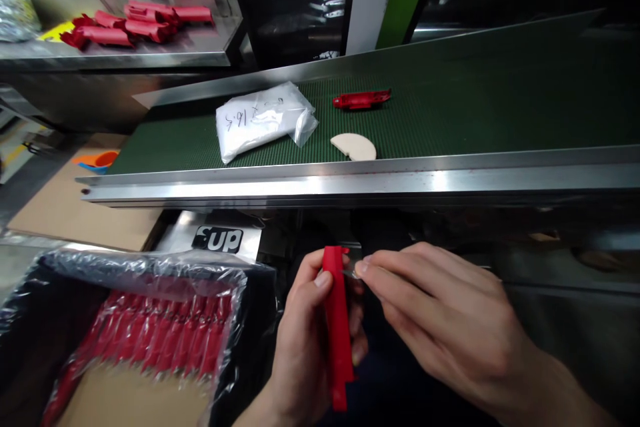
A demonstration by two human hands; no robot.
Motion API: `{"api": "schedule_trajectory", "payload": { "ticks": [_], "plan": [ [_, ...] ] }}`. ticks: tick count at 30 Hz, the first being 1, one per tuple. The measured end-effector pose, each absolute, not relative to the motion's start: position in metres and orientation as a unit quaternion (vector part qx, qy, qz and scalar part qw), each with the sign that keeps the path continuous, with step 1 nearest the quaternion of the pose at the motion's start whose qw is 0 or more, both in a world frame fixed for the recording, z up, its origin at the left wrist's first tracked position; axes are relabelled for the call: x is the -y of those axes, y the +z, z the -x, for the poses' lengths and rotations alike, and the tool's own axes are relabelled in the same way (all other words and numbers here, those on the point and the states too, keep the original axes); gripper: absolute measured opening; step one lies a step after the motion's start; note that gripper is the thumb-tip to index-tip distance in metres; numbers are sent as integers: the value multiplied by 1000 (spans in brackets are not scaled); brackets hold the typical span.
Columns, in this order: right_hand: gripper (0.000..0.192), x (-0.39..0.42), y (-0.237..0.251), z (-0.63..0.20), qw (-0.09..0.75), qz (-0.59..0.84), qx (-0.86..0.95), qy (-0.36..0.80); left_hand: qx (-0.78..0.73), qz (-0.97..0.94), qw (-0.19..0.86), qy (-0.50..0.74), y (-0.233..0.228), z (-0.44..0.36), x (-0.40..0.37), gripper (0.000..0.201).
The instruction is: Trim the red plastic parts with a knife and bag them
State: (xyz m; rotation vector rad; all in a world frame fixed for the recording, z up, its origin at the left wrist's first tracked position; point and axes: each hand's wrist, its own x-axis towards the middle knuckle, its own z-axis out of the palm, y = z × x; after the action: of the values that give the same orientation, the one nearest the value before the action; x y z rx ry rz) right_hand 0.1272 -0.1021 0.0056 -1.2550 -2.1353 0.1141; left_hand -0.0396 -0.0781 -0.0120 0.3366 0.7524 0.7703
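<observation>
Left hand (305, 340) grips an upright red plastic handle (337, 327). Right hand (450, 320) pinches a small metal blade (350, 273) against its top end.

The plastic handle (338, 327) in the left hand (305, 340) is red. The conveyor belt (500, 100) is dark green with a fine ribbed pattern; on it lie a red part (361, 99), a cream half-disc (354, 146) and a white bag (263, 119) with black handwriting. Near its left corner, rows of red handles (160, 333) lie in a black-lined box.

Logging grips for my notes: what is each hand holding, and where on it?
Left hand grips the red plastic handle around its upper half. Right hand pinches a small metal piece at the handle's top.
</observation>
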Motion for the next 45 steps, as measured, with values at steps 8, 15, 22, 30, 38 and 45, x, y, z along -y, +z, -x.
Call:
{"api": "schedule_trajectory", "payload": {
  "ticks": [8,15,22,30,38,45],
  "plan": [
    [32,112,7,-123,310,465,827,62,-360,-205,827,381,-7,40,66,18],
    [29,121,10,-123,284,455,842,57,-363,-217,811,404,-3,36,56,16],
    [31,125,9,-120,235,457,855,61,-345,-198,821,410,-6,35,49,16],
    [38,119,12,-135,358,491,790,79,-361,-230,800,421,2,37,45,15],
    [45,99,11,-135,335,508,794,-3,-353,-313,814,339,1,48,69,27],
    [43,98,14,-134,323,505,800,-13,-393,-313,795,340,11,43,72,28]
  ]
}}
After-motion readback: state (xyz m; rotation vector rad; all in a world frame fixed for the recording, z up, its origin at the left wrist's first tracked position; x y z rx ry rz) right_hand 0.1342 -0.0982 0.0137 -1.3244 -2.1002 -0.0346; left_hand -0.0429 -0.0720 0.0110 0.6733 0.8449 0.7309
